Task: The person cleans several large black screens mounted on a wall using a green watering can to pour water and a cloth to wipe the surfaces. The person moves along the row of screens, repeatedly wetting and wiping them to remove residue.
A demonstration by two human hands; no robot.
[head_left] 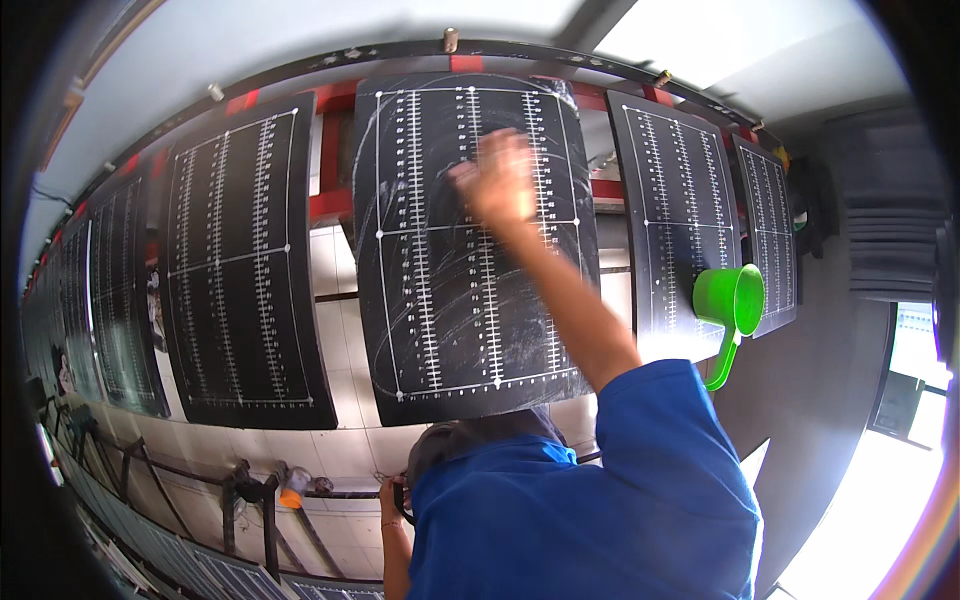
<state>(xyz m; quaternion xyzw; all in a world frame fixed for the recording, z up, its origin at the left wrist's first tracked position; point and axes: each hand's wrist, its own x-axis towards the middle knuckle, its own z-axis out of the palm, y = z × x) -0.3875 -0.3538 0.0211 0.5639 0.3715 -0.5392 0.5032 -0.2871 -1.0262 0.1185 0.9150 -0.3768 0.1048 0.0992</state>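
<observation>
A dark board point(450, 300) with white scale lines and dots lies in front of me, with chalky smears and curved streaks on its surface. Over its upper middle is my right hand point(500, 185), the fingers smeared by motion; whether anything is under or in them does not show. My right arm, in a blue sleeve, reaches up across the board. Low beside my body is my left hand point(392, 500), beside a dark strap or band, its fingers mostly hidden.
Similar boards stand left point(240, 270) and right point(680, 210) on a red and black frame point(330, 205). A green long-handled dipper point(715, 298) sits at the right board. Dark metal stands point(270, 530) and an orange object point(292, 490) are at lower left, over a tiled floor.
</observation>
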